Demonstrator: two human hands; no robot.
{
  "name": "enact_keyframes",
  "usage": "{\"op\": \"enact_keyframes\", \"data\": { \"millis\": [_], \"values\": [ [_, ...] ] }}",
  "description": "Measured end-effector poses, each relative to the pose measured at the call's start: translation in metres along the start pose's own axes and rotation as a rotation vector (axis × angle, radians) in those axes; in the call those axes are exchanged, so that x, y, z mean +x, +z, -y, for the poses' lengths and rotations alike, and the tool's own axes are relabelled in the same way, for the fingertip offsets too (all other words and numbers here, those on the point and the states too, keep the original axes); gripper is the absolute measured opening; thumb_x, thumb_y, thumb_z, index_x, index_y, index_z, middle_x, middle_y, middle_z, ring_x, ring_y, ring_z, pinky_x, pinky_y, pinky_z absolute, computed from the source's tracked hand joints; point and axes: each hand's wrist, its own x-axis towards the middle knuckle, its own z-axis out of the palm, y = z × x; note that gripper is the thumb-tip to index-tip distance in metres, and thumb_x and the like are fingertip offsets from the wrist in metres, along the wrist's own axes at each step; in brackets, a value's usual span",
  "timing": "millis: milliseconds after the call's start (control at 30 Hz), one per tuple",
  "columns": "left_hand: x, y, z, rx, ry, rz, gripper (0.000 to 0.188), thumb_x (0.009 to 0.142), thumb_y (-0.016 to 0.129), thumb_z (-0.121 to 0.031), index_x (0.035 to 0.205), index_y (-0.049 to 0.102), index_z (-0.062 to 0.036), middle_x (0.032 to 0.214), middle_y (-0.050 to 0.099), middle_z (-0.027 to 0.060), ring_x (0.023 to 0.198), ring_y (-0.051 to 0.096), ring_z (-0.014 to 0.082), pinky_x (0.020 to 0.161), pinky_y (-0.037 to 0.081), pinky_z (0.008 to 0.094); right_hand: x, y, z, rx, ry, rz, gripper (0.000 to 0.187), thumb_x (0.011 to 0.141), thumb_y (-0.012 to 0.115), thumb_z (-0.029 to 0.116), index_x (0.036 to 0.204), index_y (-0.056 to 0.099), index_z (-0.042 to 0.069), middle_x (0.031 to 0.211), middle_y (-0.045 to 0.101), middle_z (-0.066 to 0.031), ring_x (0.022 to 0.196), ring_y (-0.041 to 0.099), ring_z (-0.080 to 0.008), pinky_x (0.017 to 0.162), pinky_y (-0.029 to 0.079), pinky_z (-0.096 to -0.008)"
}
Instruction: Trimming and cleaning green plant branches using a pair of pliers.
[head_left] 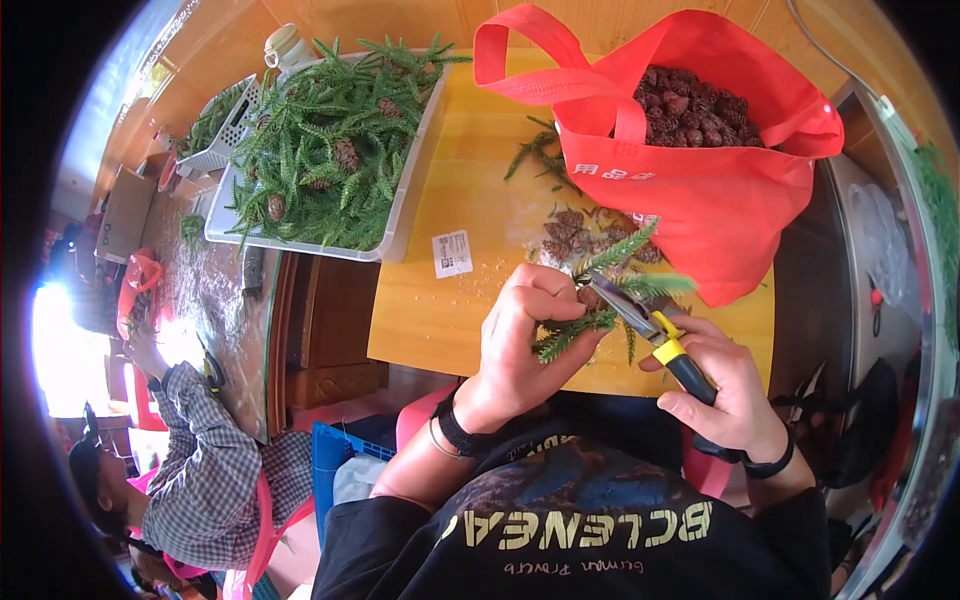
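My left hand (517, 335) is closed around a green pine sprig (628, 246), its needles spreading out past the fingertips. A small brown pine cone (590, 298) shows among the needles, partly hidden by my fingers. In my right hand (733, 393) are pliers (668, 348) with yellow and black handles. Their metal jaws reach to the sprig beside the cone; whether they grip anything there is too small to tell. Just beyond my hands, several loose pine cones (566, 232) lie on the yellow table (480, 130).
A red fabric bag (700, 200) full of pine cones (690, 110) stands at the back right. On the left is a white plastic tray (400, 225) heaped with pine sprigs (335, 150). A paper label (452, 254) lies near it. Farther left sits a person in a checked shirt (195, 475).
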Motion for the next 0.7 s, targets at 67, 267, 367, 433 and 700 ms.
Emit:
{"op": "enact_keyframes", "data": {
  "millis": [67, 267, 367, 433, 700],
  "values": [
    [0.003, -0.002, -0.001, 0.056, 0.03, 0.05, 0.037, 0.066, 0.068, 0.013, 0.09, 0.046, -0.0043, 0.09, 0.052, 0.0117, 0.083, 0.056, 0.0204, 0.071, 0.046, 0.0288, 0.002, 0.0, -0.003, -0.027, -0.027, 0.009, 0.035, 0.078, 0.067, 0.033, 0.086, 0.061, -0.001, 0.078, 0.062, -0.0089, 0.095, 0.056, -0.0357, 0.091, 0.039, -0.0439],
    [0.01, -0.007, -0.001, 0.064, 0.036, 0.082, 0.03, 0.063, 0.072, 0.011, 0.081, 0.053, -0.003, 0.085, 0.058, 0.013, 0.08, 0.061, 0.0227, 0.066, 0.05, 0.0288, 0.008, -0.001, -0.005, -0.126, -0.123, -0.039, 0.033, 0.073, 0.071, 0.029, 0.088, 0.063, 0.0, 0.07, 0.058, -0.0102, 0.088, 0.058, -0.0357, 0.09, 0.041, -0.0437],
    [0.008, -0.01, 0.001, -0.034, 0.003, 0.067, 0.026, 0.062, 0.075, 0.005, 0.081, 0.058, -0.0027, 0.086, 0.062, 0.0104, 0.076, 0.061, 0.0237, 0.064, 0.05, 0.0308, 0.007, -0.003, -0.007, -0.14, -0.1, 0.001, 0.03, 0.072, 0.071, 0.027, 0.086, 0.064, 0.001, 0.067, 0.057, -0.0096, 0.085, 0.058, -0.0342, 0.087, 0.042, -0.0432],
    [0.008, -0.013, 0.001, 0.013, 0.019, 0.068, 0.025, 0.062, 0.074, 0.005, 0.081, 0.059, -0.0027, 0.085, 0.062, 0.0097, 0.076, 0.061, 0.0238, 0.064, 0.05, 0.0309, 0.006, -0.004, -0.005, -0.156, -0.089, 0.041, 0.027, 0.072, 0.07, 0.025, 0.085, 0.064, 0.002, 0.069, 0.058, -0.0092, 0.078, 0.058, -0.0329, 0.084, 0.044, -0.0409],
    [0.015, -0.014, -0.007, 0.172, 0.117, 0.082, 0.029, 0.059, 0.074, 0.005, 0.085, 0.063, -0.0021, 0.082, 0.059, 0.0088, 0.075, 0.06, 0.0242, 0.064, 0.05, 0.0318, 0.014, -0.019, 0.009, 0.338, 0.257, 0.274, 0.017, 0.079, 0.067, 0.015, 0.086, 0.062, 0.0, 0.077, 0.062, -0.0087, 0.075, 0.062, -0.0223, 0.068, 0.048, -0.03]
  ]
}}
